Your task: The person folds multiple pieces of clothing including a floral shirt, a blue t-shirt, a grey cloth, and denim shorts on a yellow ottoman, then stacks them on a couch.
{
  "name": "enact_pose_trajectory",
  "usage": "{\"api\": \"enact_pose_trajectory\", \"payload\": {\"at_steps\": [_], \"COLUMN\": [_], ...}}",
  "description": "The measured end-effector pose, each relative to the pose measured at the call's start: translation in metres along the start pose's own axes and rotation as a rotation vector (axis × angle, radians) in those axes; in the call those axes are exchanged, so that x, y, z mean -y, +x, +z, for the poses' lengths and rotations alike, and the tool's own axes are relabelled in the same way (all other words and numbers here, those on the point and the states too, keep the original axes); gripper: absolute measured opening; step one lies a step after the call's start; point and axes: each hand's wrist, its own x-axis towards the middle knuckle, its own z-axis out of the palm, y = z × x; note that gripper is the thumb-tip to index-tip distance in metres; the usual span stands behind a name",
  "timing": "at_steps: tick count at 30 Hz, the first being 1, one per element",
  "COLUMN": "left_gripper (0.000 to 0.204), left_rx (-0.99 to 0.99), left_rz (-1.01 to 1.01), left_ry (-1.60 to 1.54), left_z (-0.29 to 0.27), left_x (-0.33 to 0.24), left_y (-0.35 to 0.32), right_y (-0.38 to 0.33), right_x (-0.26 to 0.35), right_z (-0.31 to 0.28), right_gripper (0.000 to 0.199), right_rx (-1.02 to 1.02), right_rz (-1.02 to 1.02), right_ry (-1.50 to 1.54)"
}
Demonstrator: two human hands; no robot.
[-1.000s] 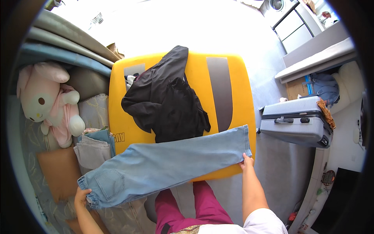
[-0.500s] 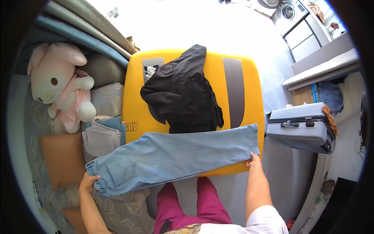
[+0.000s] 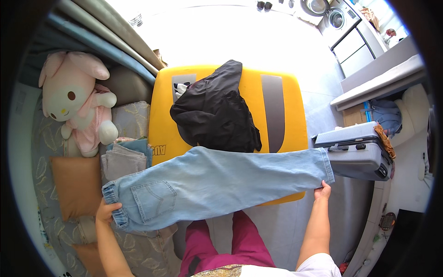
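Far left, a pink-and-white plush toy [image 3: 76,104] rests on a leaf-patterned sofa [image 3: 150,254], with a brown cushion [image 3: 76,189] below it in the view. The left hand [image 3: 107,211] grips the gathered waistband [image 3: 109,191] of a pair of light-blue jeans [image 3: 240,180], thumb over the denim and the other fingers mostly hidden beneath. Just beyond this end lies a stack of folded clothes [image 3: 124,159], grey upon blue. The jeans extend as one long strip across the person's front, a back pocket [image 3: 153,200] facing up near the waistband; they overlap the near edge of a yellow, round-cornered counter [image 3: 293,115] in the view, though contact cannot be judged. On the counter, a crumpled black garment [image 3: 217,117] partly covers the left of two grey stripes. At right, the fingers of the right hand [image 3: 322,190] pinch the lower corner of the hem [image 3: 326,165]. Beyond the hem appears a silver ribbed suitcase [image 3: 353,150], an orange-brown cloth [image 3: 384,141] lying along its right end.
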Motion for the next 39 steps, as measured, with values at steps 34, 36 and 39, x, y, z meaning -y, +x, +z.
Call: {"api": "enact_pose_trajectory", "payload": {"at_steps": [34, 36, 39], "left_gripper": [0.054, 0.052, 0.05], "left_rx": [-0.006, 0.015, 0.03], "left_rz": [-0.166, -0.145, -0.126], "left_ry": [0.18, 0.165, 0.128], "left_z": [-0.019, -0.017, -0.006], "left_x": [0.041, 0.03, 0.019], "left_y": [0.076, 0.073, 0.075], "right_y": [-0.24, -0.246, -0.251], "right_x": [-0.249, -0.24, -0.23], "right_z": [0.092, 0.094, 0.091], "right_gripper": [0.033, 0.032, 0.031], "right_rx": [1.058, 1.007, 1.067], "right_rz": [-0.953, -1.08, -1.104], "right_ry": [-1.44, -1.299, -1.471]}}
